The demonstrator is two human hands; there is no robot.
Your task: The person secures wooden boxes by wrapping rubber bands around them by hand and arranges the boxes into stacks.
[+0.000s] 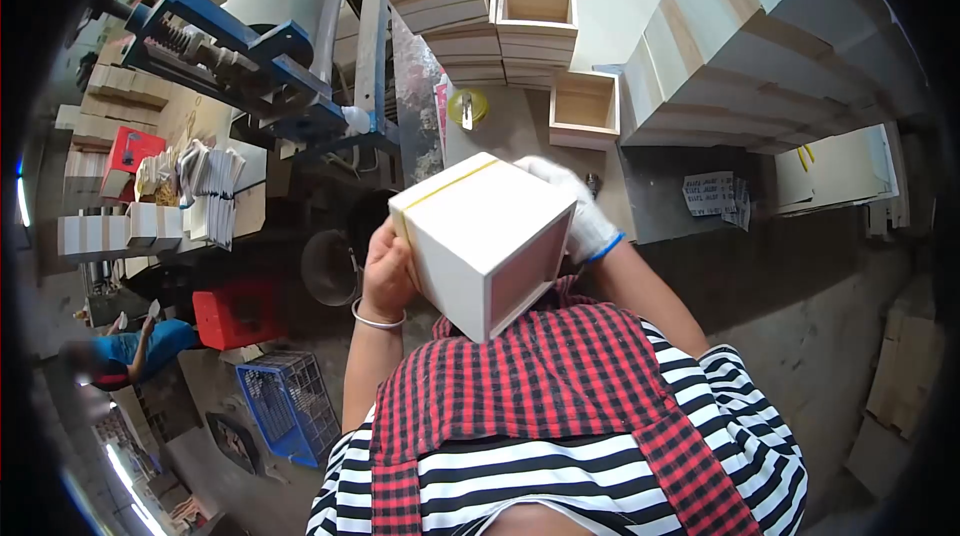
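A white box (pixel 488 216) is held up in front of my chest, tilted, with a narrow yellow band around one end. One side, facing down to the right, looks recessed inside a pale rim. My left hand (pixel 387 268), bare and with a bracelet at the wrist, grips the banded end; the fingers behind the box are hidden. At the opposite side, my right hand (pixel 577 211) wears a white glove with a blue cuff and is closed on the box, its fingertips partly blurred.
Open wooden boxes (pixel 584 108) stand on the workbench (pixel 520 141), with tall stacks of boxes (pixel 720 56) to the right. A yellow tape roll (pixel 467 108) lies near. A blue-framed roller machine (pixel 250 66) is at left. A blue crate (pixel 290 406) and a seated person (pixel 150 348) are farther left.
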